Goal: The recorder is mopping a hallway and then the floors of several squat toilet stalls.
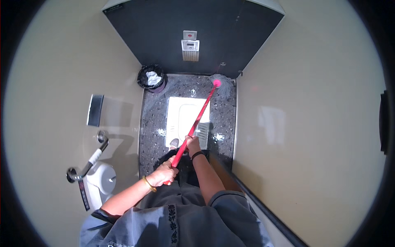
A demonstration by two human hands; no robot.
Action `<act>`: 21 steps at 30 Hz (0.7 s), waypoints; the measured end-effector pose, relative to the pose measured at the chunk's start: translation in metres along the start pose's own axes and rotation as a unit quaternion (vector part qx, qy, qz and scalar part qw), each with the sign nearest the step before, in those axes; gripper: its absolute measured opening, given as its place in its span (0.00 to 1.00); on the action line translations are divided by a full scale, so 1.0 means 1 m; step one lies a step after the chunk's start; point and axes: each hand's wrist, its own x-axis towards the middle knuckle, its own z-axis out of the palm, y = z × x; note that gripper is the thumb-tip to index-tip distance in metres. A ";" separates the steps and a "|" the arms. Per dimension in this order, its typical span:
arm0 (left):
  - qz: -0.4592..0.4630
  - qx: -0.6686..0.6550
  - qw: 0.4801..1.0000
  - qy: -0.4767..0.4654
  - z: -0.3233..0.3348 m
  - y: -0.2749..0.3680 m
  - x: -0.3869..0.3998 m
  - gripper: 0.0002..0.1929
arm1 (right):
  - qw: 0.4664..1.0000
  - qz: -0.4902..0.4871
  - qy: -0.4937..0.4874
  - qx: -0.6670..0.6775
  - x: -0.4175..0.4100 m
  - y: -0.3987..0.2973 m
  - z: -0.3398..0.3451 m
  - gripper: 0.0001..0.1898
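Note:
Both hands grip the red handle (202,112) of a string mop. Near the handle's rear end, close to my waist, my left hand (164,173) is closed round it, with a yellow bangle at the wrist. Farther up the handle, my right hand (192,145) holds it and wears a dark wristband. The grey mop head (222,85), joined by a pink socket (217,83), lies spread on the speckled floor (224,117) in the far right corner. Beneath the slanting handle is a white squat toilet (186,108).
A bin lined with a black bag (151,78), with white paper inside, stands in the far left corner. A grab bar (95,156), a round white dispenser (105,177) and a small shelf (95,110) project from the left wall. Flush fittings (190,45) sit on the dark back wall.

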 end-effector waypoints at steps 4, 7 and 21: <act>0.008 -0.049 0.999 -0.023 0.030 -0.040 -0.039 0.32 | 0.964 -0.034 0.058 -0.256 0.006 0.074 -0.029 0.19; 0.003 -0.056 0.998 -0.023 0.025 -0.093 -0.069 0.32 | 0.964 -0.023 0.050 -0.261 -0.012 0.113 -0.032 0.25; 0.066 0.128 0.990 -0.008 0.019 -0.324 -0.301 0.29 | 0.941 0.265 -0.096 -0.188 -0.212 0.275 -0.053 0.14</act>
